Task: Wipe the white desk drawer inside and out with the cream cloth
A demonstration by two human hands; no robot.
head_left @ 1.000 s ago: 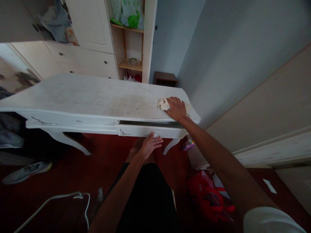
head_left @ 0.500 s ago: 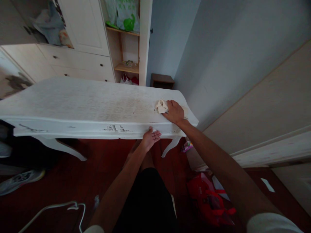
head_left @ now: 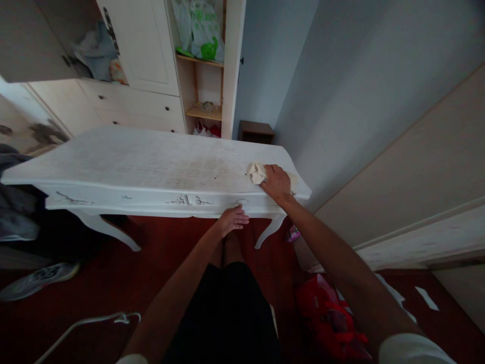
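Observation:
A white table [head_left: 151, 151] with carved drawer fronts stands before me, its top smudged with grey-brown marks near the middle. On its right end my right hand [head_left: 277, 182] is closed over a crumpled cream cloth [head_left: 257, 173], pressed against the top. Part of the cloth also shows beyond the hand's right side. My left hand [head_left: 234, 220] is just below the front edge, fingers stretched out and nothing in it. It lies close to the right drawer's white knob [head_left: 241, 201]; whether it touches the knob I cannot tell.
Behind the table stands a white cabinet [head_left: 144, 60] with open shelves holding plastic bags [head_left: 204, 30]. A wall rises at the right. On the red floor are a red bag [head_left: 322, 308], a shoe [head_left: 41, 280] and a white cable [head_left: 87, 321].
My left hand has come away from the drawer knob and dropped slightly. The right hand still holds the cloth at about the same spot on the table. The view has shifted a little.

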